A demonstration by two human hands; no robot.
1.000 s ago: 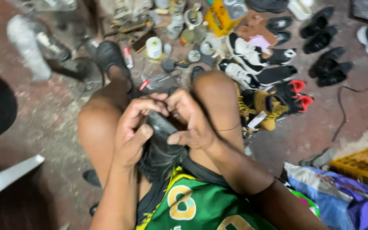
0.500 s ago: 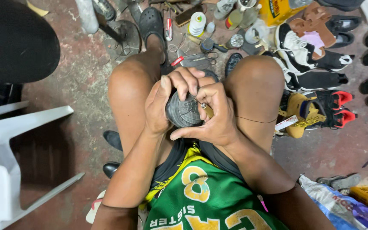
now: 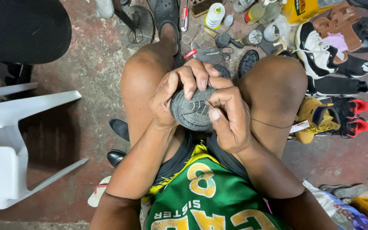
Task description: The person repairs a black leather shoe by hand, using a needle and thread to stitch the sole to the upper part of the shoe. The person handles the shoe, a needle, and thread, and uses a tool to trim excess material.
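Hands meet over the lap of a seated person in a green jersey [image 3: 209, 204]; between the bare knees sits a dark shoe [image 3: 193, 111], sole up, its grey ribbed tread facing the camera. The left hand [image 3: 173, 100] wraps the shoe from the toe side, its fingers [image 3: 191, 77] curled over the top edge and clamped on the sole — thumb hidden behind it; the right hand [image 3: 228, 117] presses against the shoe's near edge, thumb and forefinger pinched together on a thin dark thread [image 3: 273, 125] that trails off across the right thigh, though whether a needle sits in that pinch I cannot tell. On the stained concrete floor [image 3: 94, 85] beyond the knees lies a scatter of gear: a spool of white thread [image 3: 214, 15], a pair of scissors [image 3: 211, 52], a red-handled tool [image 3: 184, 19], small tins and bottles; to the right stand rows of shoes — a white and black sneaker [image 3: 316, 49], a tan boot [image 3: 314, 119], black pairs with red trim [image 3: 354, 115]. A white plastic chair [image 3: 9, 149] stands to the left, just beside two black dress-shoe toes [image 3: 118, 142].
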